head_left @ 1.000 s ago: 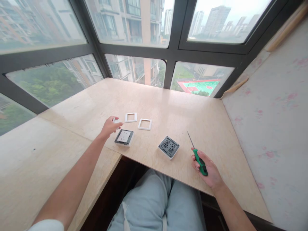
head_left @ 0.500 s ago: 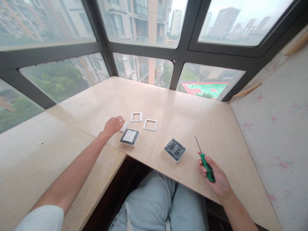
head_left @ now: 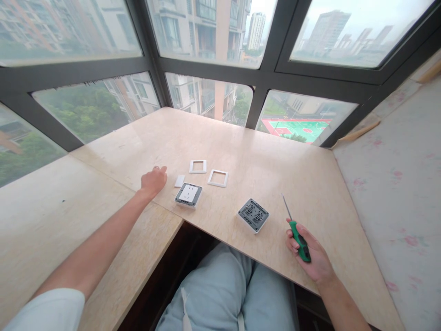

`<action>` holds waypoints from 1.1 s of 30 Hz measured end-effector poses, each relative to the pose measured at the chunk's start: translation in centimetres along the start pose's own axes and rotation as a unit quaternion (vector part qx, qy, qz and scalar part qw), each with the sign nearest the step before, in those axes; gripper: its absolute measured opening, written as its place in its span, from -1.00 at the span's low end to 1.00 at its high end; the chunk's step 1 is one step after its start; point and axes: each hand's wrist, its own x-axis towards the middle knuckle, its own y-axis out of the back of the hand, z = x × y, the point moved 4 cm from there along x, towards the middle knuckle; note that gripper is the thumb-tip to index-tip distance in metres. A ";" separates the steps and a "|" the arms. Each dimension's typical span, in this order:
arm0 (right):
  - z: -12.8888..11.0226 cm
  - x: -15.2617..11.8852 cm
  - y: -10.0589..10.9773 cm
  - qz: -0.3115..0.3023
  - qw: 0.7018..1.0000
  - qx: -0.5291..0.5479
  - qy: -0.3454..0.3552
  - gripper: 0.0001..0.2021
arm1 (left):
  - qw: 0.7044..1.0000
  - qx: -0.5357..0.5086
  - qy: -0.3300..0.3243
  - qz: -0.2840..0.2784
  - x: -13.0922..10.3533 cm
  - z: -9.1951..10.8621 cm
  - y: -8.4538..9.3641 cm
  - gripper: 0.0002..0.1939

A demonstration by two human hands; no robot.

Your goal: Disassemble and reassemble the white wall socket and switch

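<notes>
My right hand is wrapped round the green and black handle of a screwdriver, its metal shaft pointing up and away from me. Left of it lies a square socket with its dark face up and no white cover. A second socket, with a white slotted centre and dark border, sits further left. Beside that one is a small white square plate. My left hand is at the counter just left of the plate, apart from it, with curled fingers; whatever may be inside them is hidden.
Two white square frames, one further back and one nearer, lie on the stone-patterned counter. Dark-framed windows close off the back. A flower-patterned wall bounds the right side. My legs are below the counter's front edge.
My left hand has moved left, off the small white plate, which now lies in full view on the counter. The right hand still holds the screwdriver, and the view has shifted slightly.
</notes>
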 end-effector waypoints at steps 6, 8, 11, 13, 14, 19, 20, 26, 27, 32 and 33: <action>0.0 0.0 -0.1 0.000 1.000 -0.011 0.006 -0.52 | 0.999 -0.015 0.014 0.029 -0.3 0.6 -0.1 -0.47; 0.0 -0.1 -0.1 0.003 1.000 -0.016 0.011 -0.51 | 0.999 -0.022 0.014 0.031 -0.3 0.5 -0.1 -0.48; -0.1 -0.4 -0.2 0.006 1.000 -0.019 0.016 -0.51 | 0.999 -0.033 0.004 0.032 -0.3 0.1 -0.1 -0.50; -0.2 -0.5 -0.4 0.005 1.000 -0.013 0.019 -0.52 | 0.999 -0.039 -0.008 0.031 -0.5 -0.1 -0.1 -0.50; -0.2 -0.5 -0.5 0.004 1.000 -0.010 0.020 -0.52 | 0.999 -0.041 -0.015 0.031 -0.5 -0.1 -0.1 -0.49; -0.2 -0.5 -0.7 0.004 1.000 0.001 0.026 -0.53 | 0.996 -0.051 -0.063 0.024 -1.0 0.0 -0.1 -0.50; -0.2 -0.5 -0.7 0.002 1.000 0.002 0.027 -0.54 | 0.996 -0.053 -0.072 0.024 -1.1 0.1 -0.2 -0.51; 0.0 -0.5 -0.5 -0.010 0.999 0.014 0.034 -0.57 | 0.993 -0.078 -0.079 0.030 -1.2 -0.4 -0.7 -0.56; 0.0 -0.5 -0.5 -0.011 0.999 0.015 0.035 -0.58 | 0.993 -0.084 -0.076 0.032 -1.2 -0.5 -0.7 -0.57; -0.1 -0.6 -0.5 -0.010 0.999 0.002 0.037 -0.57 | 0.989 -0.121 -0.068 0.059 -1.4 -0.5 0.3 -0.62; -0.1 -0.6 -0.6 -0.010 0.999 -0.006 0.038 -0.56 | 0.987 -0.130 -0.073 0.065 -1.5 -0.1 0.8 -0.63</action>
